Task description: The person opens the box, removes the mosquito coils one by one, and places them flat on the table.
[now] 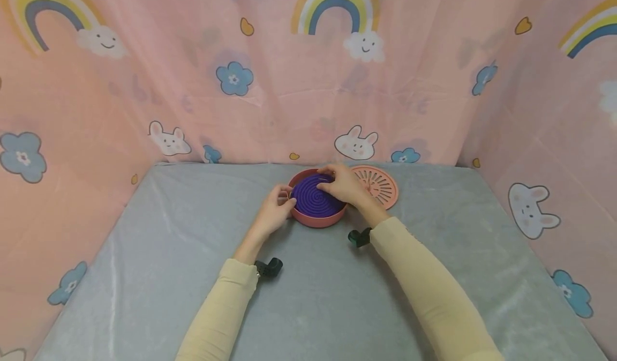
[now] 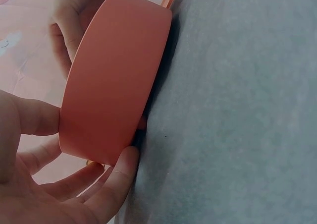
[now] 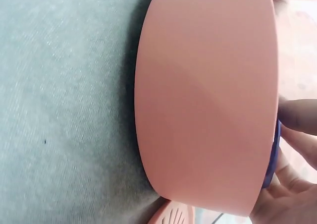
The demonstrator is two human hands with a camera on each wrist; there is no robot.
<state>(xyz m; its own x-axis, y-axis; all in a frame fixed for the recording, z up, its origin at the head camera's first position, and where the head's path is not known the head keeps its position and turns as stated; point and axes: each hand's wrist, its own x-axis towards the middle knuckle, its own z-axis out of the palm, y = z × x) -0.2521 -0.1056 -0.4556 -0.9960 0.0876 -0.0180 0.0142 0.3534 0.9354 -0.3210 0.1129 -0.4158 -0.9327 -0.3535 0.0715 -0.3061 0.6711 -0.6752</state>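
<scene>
A purple mosquito coil (image 1: 315,197) lies inside the round pink coil holder (image 1: 319,222), tilted a little at its rim. My left hand (image 1: 273,211) grips the holder's left side; in the left wrist view its thumb is at the rim and its fingers (image 2: 124,167) reach round the lower side. With thumb and fingers, my right hand (image 1: 344,184) pinches the coil at its upper right. In the right wrist view the coil's edge (image 3: 272,159) shows beside that hand, above the holder's wall (image 3: 208,100). The holder hides most of the coil in both wrist views.
The slotted pink lid (image 1: 383,184) lies just right of the holder, partly behind my right wrist. A grey cloth (image 1: 308,296) covers the table. Pink printed curtains (image 1: 289,98) stand at the back and both sides. Each wrist carries a small black camera mount (image 1: 271,268).
</scene>
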